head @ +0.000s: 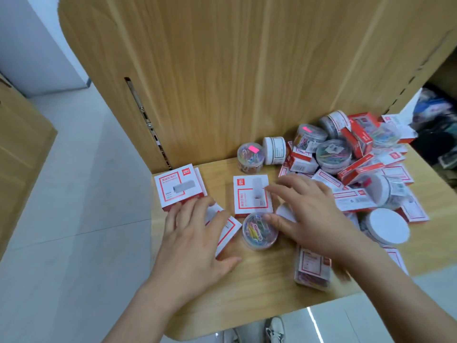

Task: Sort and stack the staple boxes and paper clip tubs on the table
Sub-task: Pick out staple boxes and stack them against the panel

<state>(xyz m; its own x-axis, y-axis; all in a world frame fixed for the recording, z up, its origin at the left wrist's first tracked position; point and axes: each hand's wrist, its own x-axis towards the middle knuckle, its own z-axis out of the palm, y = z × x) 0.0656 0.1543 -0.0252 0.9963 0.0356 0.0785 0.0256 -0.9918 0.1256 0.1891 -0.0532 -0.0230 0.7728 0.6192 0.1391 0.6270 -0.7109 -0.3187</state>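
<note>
My left hand (195, 233) lies flat with spread fingers on a red-and-white staple box (228, 231) near the table's left edge. A short stack of staple boxes (176, 188) stands just beyond its fingertips. My right hand (309, 216) hovers with fingers spread over another staple box (251, 194), its thumb touching a clear tub of coloured paper clips (259, 233). A jumbled heap of staple boxes (358, 167) and clip tubs (332, 153) fills the table's right side.
The small wooden table (259, 280) stands against a tall wooden panel (222, 70). Two tubs (249, 157) sit at the back near the panel. A white-lidded tub (387, 226) lies at the right. White floor tiles and my shoes (274, 329) show below.
</note>
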